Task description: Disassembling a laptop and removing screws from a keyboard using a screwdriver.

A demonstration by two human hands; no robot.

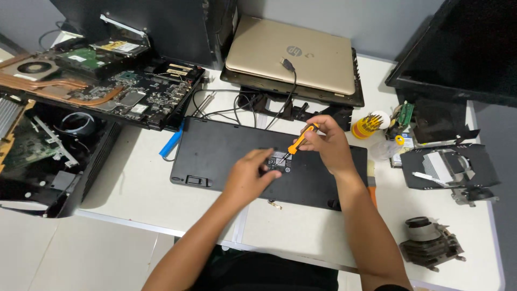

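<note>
A black laptop (215, 151) lies upside down on the white table (134, 183), its flat bottom cover facing up. My right hand (326, 143) grips a small orange-handled screwdriver (299, 141), tip down on the cover near a pale label at the middle. My left hand (250, 175) rests on the cover just left of the tip, fingers curled against the label area; whether it pinches anything is hidden.
A gold closed laptop (293, 54) sits on a black one at the back. An exposed circuit board with copper heat pipes (107, 89) lies at left above an open computer case (43, 156). A blue tool (171, 143), a round bit holder (366, 126), fan parts (431, 242) and a black monitor (463, 48) surround the work.
</note>
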